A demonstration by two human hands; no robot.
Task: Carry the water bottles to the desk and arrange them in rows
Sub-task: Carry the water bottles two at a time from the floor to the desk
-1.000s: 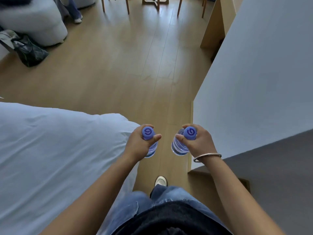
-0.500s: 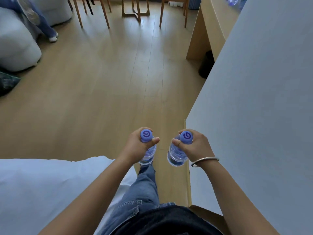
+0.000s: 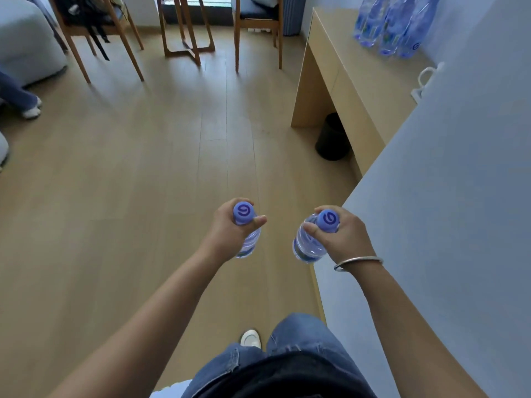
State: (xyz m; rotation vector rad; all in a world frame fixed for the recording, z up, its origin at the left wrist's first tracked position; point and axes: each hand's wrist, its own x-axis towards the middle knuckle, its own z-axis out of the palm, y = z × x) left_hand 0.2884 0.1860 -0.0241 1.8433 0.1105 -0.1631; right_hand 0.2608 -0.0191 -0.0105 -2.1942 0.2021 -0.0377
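Observation:
My left hand (image 3: 230, 231) grips a clear water bottle (image 3: 249, 243) with a purple cap by its neck, upright above the wooden floor. My right hand (image 3: 342, 235), with a silver bangle on the wrist, grips a second purple-capped bottle (image 3: 307, 245) the same way, close to the white wall. The light wooden desk (image 3: 356, 81) stands ahead on the right against that wall. Several water bottles (image 3: 393, 24) stand together at its far end.
A black waste bin (image 3: 333, 137) sits under the desk. Wooden chairs (image 3: 255, 27) and a small wooden table (image 3: 186, 30) stand at the far end of the floor. A grey seat (image 3: 26, 44) and another person's leg (image 3: 20, 97) are at the far left. The white wall (image 3: 459, 225) runs along my right.
I have walked forward along the wall, past the white bed, with both bottles held in front of me. The desk and its bottles have come into view.

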